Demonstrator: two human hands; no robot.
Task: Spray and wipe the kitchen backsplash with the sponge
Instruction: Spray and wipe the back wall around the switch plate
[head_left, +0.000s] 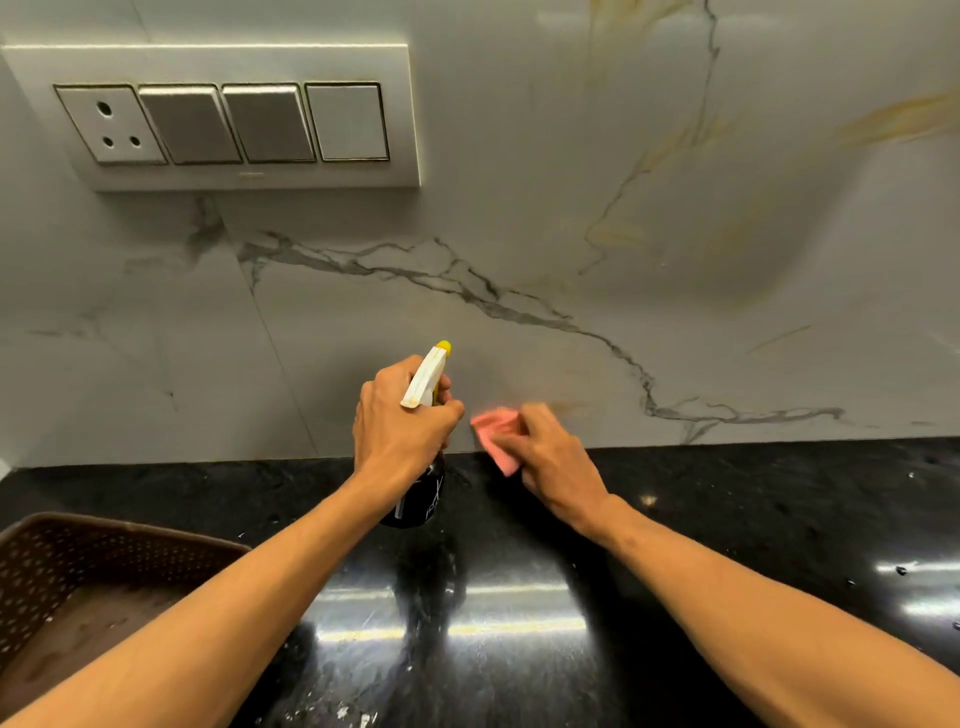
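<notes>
Pink rectangular sponge (493, 439): low on the backsplash, at the seam where wall meets counter, slightly toward 5 o'clock of frame centre. Motion-blurred; contact with the wall looks likely but cannot be confirmed.

Right grip (553, 457): closed round the sponge, fingers bent over its right half, back of the hand toward the camera. The sponge's left end sticks out toward 9 o'clock.

Left grip (402, 421): just beside the sponge at its 9 o'clock, wrapped tight round the neck of a dark spray bottle with white trigger head and yellow nozzle (423, 387). The nozzle points at the wall toward 12 o'clock. The bottle body hangs under the hand, above the counter.

White marble-look backsplash (519, 260): grey veins run from 10 to 4 o'clock, yellowish streaks at 1–2 o'clock.

Glossy black stone counter (727, 519): light reflections, scattered droplets and specks.

Brown perforated plastic basket (130, 525): on the counter at 8 o'clock.

White switch plate (249, 176): on the wall at 10 o'clock, with one three-pin socket and three rockers.
</notes>
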